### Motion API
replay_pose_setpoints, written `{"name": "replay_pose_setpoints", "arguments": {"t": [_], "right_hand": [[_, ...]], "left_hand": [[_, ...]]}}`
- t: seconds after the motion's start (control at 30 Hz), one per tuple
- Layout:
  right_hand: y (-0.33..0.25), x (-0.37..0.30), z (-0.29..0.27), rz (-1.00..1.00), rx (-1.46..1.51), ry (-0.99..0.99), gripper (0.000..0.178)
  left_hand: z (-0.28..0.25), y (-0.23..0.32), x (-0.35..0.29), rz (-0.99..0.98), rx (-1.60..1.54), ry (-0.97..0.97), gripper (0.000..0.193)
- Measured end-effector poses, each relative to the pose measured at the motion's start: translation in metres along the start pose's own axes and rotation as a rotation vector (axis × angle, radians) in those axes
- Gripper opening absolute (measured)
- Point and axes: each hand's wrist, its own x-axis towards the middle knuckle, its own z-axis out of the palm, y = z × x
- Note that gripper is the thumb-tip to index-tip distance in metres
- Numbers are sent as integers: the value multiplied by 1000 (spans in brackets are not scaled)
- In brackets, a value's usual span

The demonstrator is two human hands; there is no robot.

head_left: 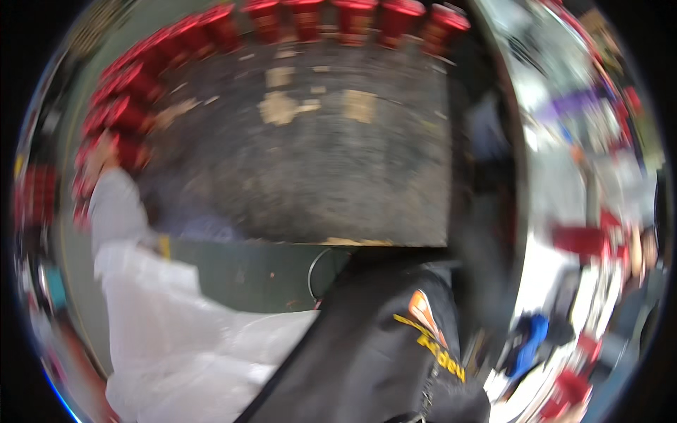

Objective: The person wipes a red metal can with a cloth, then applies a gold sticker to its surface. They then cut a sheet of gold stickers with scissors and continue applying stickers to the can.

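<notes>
Now, left hand point(102, 155): at red containers point(129, 114), far left
Fingers point(107, 139): blurred; cannot tell whether holding
Tabletop point(303, 169): dark, brown patches point(358, 106)

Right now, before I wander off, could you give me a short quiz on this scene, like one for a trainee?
1. Multiple choice: At which side of the dark, worn rectangular tabletop is the person's bare left hand?
A) the right
B) the left
C) the near side

2. True or false: Glossy red containers stand in a row along the tabletop's far and left sides.

3. Fill in: The smooth garment with orange and yellow print over the person's front is ____ in colour.

Key: 1. B; 2. True; 3. black.
</notes>
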Motion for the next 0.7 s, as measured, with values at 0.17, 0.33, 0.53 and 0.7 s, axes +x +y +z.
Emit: {"name": "replay_pose_setpoints", "arguments": {"t": [0.17, 0.33, 0.53, 0.7], "right_hand": [[100, 111, -161, 69, -368, 59, 44], [53, 69, -165, -107, 189, 22, 29], [-64, -12, -124, -7, 980, -278, 27], [-96, -53, -43, 450, 1264, -372, 37]], "left_hand": [[-8, 121, -125, 739, -441, 989, 51], [-155, 318, -397, 1092, -1664, -190, 28], [-373, 354, -759, 2255, -1574, -1758, 50], [-439, 345, -904, 1987, -583, -2884, 74]]}}
